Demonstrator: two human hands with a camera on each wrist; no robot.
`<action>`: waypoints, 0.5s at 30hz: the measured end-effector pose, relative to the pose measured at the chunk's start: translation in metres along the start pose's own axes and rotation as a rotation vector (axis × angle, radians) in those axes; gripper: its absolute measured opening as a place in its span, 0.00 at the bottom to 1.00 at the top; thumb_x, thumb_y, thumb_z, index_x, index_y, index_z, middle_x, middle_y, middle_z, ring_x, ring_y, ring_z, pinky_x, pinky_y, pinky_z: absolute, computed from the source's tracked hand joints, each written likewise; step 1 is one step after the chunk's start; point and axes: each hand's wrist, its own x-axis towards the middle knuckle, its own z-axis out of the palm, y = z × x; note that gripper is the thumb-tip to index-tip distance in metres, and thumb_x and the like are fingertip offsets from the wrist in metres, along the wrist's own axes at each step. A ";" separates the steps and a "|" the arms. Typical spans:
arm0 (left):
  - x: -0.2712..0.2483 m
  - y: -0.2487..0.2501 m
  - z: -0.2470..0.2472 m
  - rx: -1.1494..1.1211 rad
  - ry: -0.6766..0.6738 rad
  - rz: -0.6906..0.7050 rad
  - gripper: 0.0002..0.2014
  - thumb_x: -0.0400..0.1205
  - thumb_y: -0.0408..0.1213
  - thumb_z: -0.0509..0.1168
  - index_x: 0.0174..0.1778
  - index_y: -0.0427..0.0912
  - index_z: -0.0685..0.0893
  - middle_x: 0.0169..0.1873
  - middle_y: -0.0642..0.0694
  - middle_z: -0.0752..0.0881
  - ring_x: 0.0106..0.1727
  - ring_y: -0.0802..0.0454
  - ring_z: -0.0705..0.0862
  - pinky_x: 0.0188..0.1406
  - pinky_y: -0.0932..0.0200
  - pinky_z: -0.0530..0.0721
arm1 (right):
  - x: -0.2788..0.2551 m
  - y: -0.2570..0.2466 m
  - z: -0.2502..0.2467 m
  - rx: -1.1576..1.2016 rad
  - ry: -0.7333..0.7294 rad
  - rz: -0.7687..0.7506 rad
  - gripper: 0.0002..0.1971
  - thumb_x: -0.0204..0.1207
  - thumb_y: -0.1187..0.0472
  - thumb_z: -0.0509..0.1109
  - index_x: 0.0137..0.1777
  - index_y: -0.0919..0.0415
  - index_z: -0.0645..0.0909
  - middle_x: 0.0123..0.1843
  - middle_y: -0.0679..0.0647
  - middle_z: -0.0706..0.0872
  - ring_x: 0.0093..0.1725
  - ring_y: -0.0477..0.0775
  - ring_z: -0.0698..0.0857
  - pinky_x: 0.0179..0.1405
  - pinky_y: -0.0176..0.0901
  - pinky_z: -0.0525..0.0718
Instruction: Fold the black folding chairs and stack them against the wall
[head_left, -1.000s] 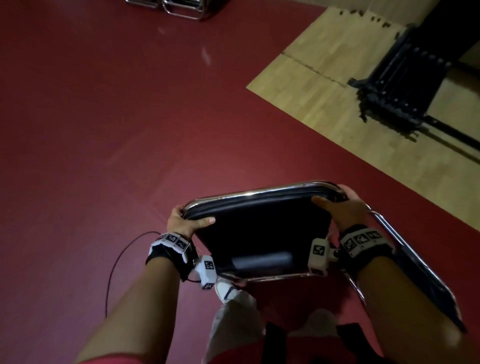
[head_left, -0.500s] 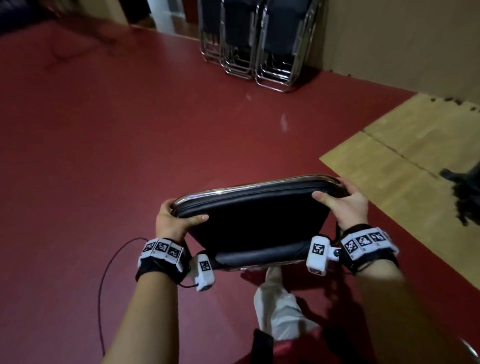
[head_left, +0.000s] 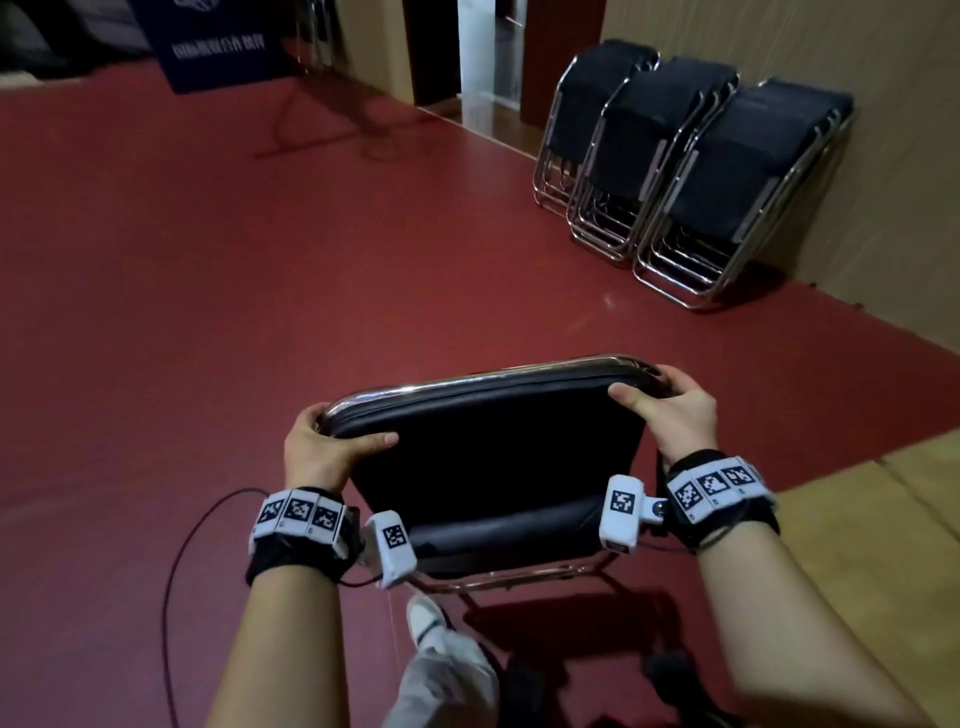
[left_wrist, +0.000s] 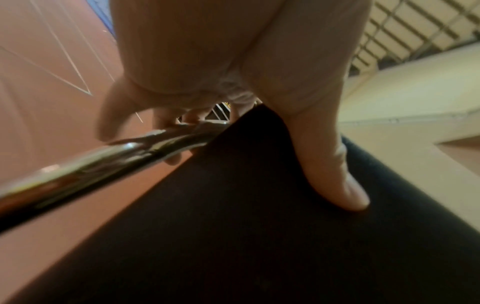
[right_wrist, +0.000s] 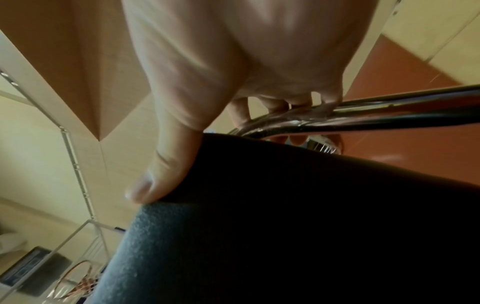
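Folded chair gripped both sides: left hand, right hand, fingers curled round frame.

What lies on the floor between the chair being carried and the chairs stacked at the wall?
Head view: only bare red floor lies between the carried chair and the stacked chairs.

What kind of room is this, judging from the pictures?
Probably a hall or activity room: a wide red floor, stacks of folded chairs leaning on the wall, and a banner stand at the back.
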 end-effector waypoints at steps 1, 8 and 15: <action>0.026 0.004 0.009 -0.002 0.003 -0.003 0.45 0.53 0.30 0.89 0.68 0.38 0.79 0.57 0.45 0.87 0.58 0.48 0.86 0.59 0.57 0.84 | 0.021 -0.007 0.017 0.004 -0.011 -0.007 0.30 0.54 0.58 0.90 0.58 0.55 0.85 0.49 0.46 0.89 0.47 0.43 0.87 0.43 0.27 0.79; 0.219 0.052 0.071 -0.021 -0.036 0.009 0.42 0.55 0.29 0.89 0.64 0.41 0.79 0.55 0.47 0.86 0.56 0.49 0.86 0.56 0.60 0.83 | 0.172 -0.039 0.137 -0.003 0.063 0.005 0.35 0.49 0.50 0.90 0.59 0.55 0.86 0.53 0.48 0.90 0.53 0.48 0.88 0.53 0.37 0.83; 0.406 0.122 0.160 0.073 -0.157 0.059 0.46 0.51 0.32 0.90 0.66 0.43 0.79 0.55 0.50 0.86 0.56 0.50 0.86 0.60 0.56 0.85 | 0.310 -0.067 0.215 0.012 0.155 0.060 0.33 0.56 0.54 0.89 0.63 0.56 0.85 0.57 0.49 0.88 0.57 0.50 0.87 0.54 0.36 0.80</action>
